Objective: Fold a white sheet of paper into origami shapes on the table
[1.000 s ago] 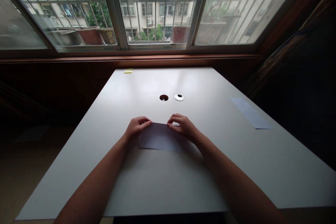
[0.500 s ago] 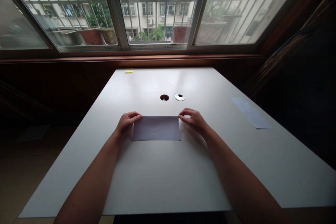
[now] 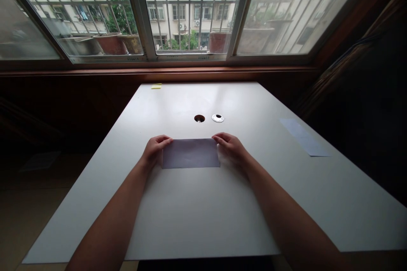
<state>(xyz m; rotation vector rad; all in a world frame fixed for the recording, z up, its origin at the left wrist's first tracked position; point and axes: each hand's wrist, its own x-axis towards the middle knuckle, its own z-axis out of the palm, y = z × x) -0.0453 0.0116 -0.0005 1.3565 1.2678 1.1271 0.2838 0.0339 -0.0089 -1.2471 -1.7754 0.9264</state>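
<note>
Thin, flat grey-lilac rectangular paper between left grip and right grip, each pinched on an upper corner, smooth white counter beneath

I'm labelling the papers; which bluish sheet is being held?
The middle sheet, pinched by the left hand and right hand; the right-side sheet lies untouched.

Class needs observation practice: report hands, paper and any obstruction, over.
Left hand, right hand: pinching grey paper near top corners. Paper spread between them. Hole, round cover beyond; neither obstructs.
</note>
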